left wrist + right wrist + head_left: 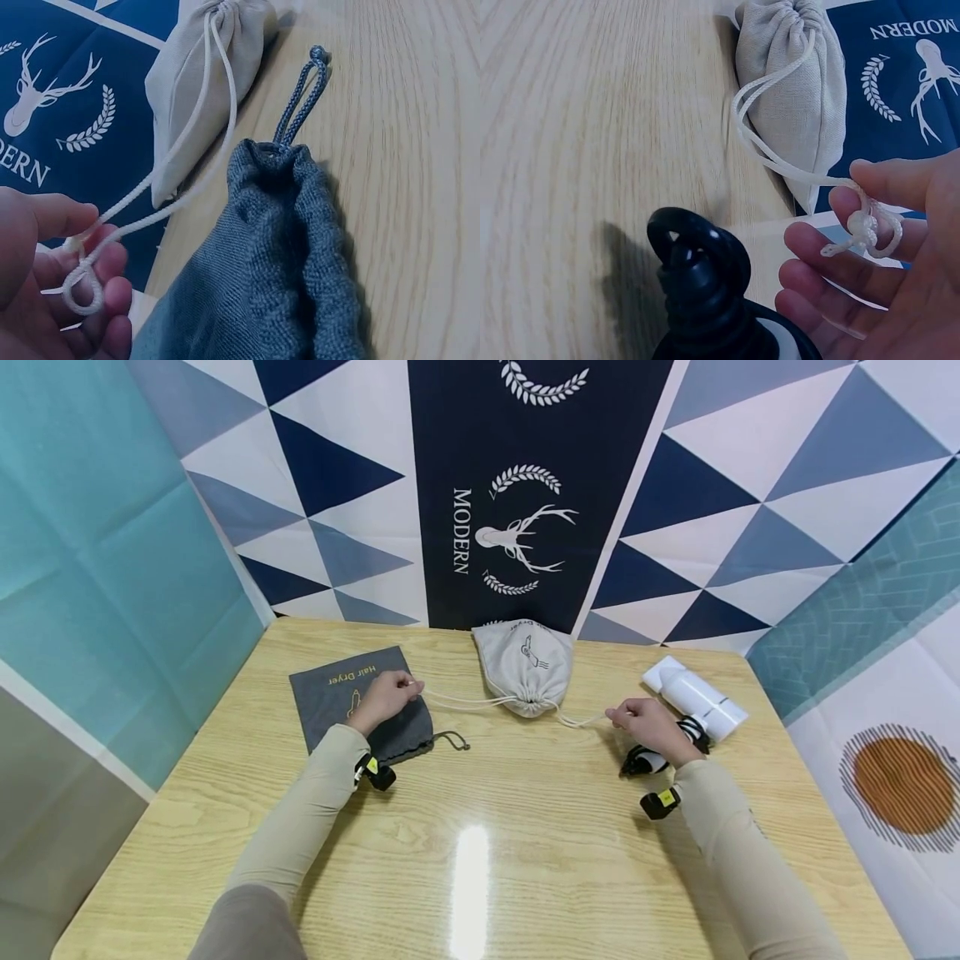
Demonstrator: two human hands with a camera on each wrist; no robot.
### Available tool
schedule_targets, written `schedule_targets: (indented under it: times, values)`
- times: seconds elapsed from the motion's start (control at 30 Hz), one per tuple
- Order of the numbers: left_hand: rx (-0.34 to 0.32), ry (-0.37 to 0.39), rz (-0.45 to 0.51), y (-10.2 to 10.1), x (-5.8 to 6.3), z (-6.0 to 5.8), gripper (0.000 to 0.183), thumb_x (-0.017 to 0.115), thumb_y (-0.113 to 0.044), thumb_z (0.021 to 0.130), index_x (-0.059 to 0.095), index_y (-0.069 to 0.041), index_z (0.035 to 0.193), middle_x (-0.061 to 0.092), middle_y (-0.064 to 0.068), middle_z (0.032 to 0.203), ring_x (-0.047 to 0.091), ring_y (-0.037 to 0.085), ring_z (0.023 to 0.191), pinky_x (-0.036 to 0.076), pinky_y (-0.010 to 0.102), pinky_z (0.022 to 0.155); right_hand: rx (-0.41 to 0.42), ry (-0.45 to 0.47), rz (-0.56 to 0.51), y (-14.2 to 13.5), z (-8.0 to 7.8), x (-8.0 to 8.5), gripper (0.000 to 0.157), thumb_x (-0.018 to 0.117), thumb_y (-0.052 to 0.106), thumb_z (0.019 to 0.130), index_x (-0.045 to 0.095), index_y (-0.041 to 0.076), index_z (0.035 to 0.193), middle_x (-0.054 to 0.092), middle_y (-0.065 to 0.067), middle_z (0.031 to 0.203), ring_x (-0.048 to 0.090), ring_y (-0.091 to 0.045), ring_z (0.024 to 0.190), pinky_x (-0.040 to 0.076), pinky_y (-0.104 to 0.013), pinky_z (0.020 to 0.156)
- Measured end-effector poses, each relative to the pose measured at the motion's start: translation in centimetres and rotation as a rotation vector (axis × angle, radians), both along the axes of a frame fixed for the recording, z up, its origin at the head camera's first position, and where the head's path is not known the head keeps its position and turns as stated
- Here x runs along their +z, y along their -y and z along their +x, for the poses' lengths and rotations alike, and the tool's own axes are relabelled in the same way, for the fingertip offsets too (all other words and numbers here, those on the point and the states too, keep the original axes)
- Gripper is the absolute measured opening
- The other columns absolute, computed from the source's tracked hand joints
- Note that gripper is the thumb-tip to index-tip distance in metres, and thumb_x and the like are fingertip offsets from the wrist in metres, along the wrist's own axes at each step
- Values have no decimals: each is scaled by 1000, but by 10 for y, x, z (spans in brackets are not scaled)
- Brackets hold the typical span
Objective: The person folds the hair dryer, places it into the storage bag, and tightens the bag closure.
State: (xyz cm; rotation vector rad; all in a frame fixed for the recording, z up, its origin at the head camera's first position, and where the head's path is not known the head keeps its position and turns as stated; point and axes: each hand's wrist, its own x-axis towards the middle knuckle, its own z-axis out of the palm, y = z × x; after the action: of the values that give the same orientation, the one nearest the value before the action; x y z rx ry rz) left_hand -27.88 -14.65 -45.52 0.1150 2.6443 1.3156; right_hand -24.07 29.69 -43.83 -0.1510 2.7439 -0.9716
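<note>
A light beige drawstring pouch (525, 664), printed with a hair dryer, lies at the back middle of the table with its mouth gathered. My left hand (388, 700) pinches the knotted end of its white cord (161, 174), which runs fairly straight to the pouch. On the other side my right hand (647, 727) pinches the second knotted cord end (862, 229) between thumb and finger; that cord (769, 154) sags in a curve. Under the left hand is a dark grey drawstring bag (401, 727) lettered "Hair Dryer". A white hair dryer (693, 693) lies beyond the right hand.
The dryer's black cable (637, 762) is bundled close below the right hand. A grey cord loop (452, 740) sticks out of the dark bag. Patterned cloth (525, 460) stands behind the wooden table (540, 843), and more cloth hangs at both sides.
</note>
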Motion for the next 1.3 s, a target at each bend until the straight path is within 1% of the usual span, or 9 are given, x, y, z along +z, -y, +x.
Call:
schedule_targets:
  times: [0.17, 0.27, 0.47, 0.6, 0.77, 0.87, 1.07, 1.17, 1.3]
  values:
    - [-45, 0, -26, -3, 2, 1, 31, 52, -31, 101, 68, -5, 109, 65, 11, 107, 56, 23, 85, 45, 33, 71, -3, 6, 20, 0, 0, -1, 42, 51, 38, 101, 63, -2, 94, 55, -8, 79, 44, -18, 67, 39, -31, 63]
    - [-46, 3, -24, -6, 3, 1, 31, 52, -30, 101, 67, -8, 116, 65, 12, 114, 59, 26, 96, 47, 37, 78, -4, 8, 25, 0, 1, 1, 41, 53, 39, 100, 63, -1, 97, 52, -5, 75, 45, -18, 66, 38, -31, 62]
    - [-51, 6, -13, -22, 0, 3, 31, 54, -31, 100, 65, -10, 121, 61, 13, 126, 56, 30, 115, 47, 45, 94, -27, -56, 79, -7, 10, 9, 38, 54, 37, 100, 62, 0, 102, 64, -14, 91, 52, -20, 73, 42, -32, 64]
    - [-49, -35, -5, -38, 2, 3, 39, 55, -31, 100, 58, -8, 131, 54, 14, 135, 50, 32, 124, 42, 49, 102, -65, -70, 92, -12, 14, 13, 41, 52, 39, 100, 61, -1, 104, 63, -19, 97, 54, -22, 77, 43, -32, 66]
    - [23, -134, 86, -58, 4, 1, 46, 58, -26, 98, 49, -5, 138, 55, 17, 132, 53, 31, 119, 44, 47, 100, -139, -78, 125, -21, 19, 19, 45, 49, 42, 100, 60, -2, 104, 62, -19, 97, 54, -25, 80, 42, -32, 67]
    - [27, -206, 149, -75, 7, 3, 41, 58, -20, 97, 51, -4, 135, 57, 19, 129, 55, 31, 116, 45, 45, 98, -191, -93, 152, -27, 23, 23, 47, 49, 42, 100, 59, -5, 105, 62, -22, 97, 56, -30, 82, 42, -34, 67]
    - [-44, -326, 174, -113, 20, 11, 34, 61, -15, 94, 58, -3, 125, 61, 14, 120, 58, 27, 109, 48, 39, 93, -305, -116, 193, -40, 29, 26, 58, 52, 43, 98, 54, -12, 115, 59, -34, 111, 59, -43, 92, 46, -43, 69]
    - [-92, -373, 150, -131, 26, 13, 33, 62, -16, 93, 59, -4, 123, 62, 12, 119, 59, 24, 108, 49, 36, 93, -373, -130, 263, -45, 31, 24, 61, 53, 42, 97, 51, -14, 119, 54, -38, 114, 53, -49, 98, 46, -50, 69]
    - [-146, -437, 138, -155, 27, 16, 32, 63, -17, 91, 61, -2, 120, 63, 12, 115, 60, 24, 105, 49, 33, 92, -445, -111, 368, -50, 34, 18, 65, 53, 44, 96, 49, -17, 119, 45, -40, 113, 45, -54, 102, 44, -58, 69]
